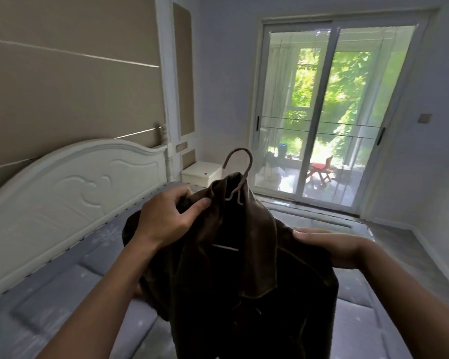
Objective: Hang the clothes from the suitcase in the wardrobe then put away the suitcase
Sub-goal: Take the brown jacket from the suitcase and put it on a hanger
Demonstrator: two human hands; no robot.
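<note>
Dark jacket [244, 268] on a hanger [240, 169], held up over the bed [62, 294], frame center. Left hand [166, 218] pinches the collar at 10 o'clock; right hand [329, 246] grips the shoulder at 3 o'clock.

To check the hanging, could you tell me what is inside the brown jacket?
A hanger: its hook rises from the collar of the jacket; fabric covers its arms.
</note>
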